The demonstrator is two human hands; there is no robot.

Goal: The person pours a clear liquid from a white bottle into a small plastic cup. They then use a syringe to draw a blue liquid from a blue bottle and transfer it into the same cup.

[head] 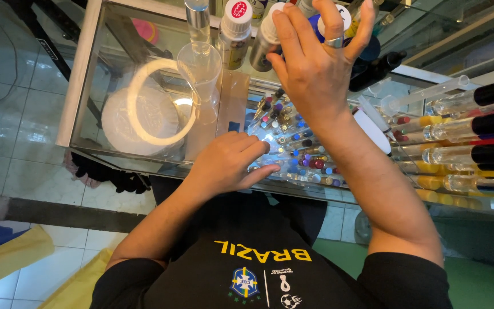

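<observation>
My left hand (227, 163) rests on the glass countertop (115, 150) with its fingers loosely curled and nothing in it. Its fingertips lie at the edge of a cluster of small vials with coloured caps (298, 143). My right hand (315, 63), a ring on one finger, is raised at the back of the counter with fingers spread over a group of bottles. It touches a blue-topped bottle (315, 24) and a grey bottle (264, 43). A clear funnel (199, 63) stands to the left of both hands.
A white-capped bottle (235, 28) stands behind the funnel. Long clear tubes with black caps (470, 123) lie in rows at the right, beside a dark bottle (378, 68). A glowing white ring (144, 109) shows under the glass. Tiled floor lies to the left.
</observation>
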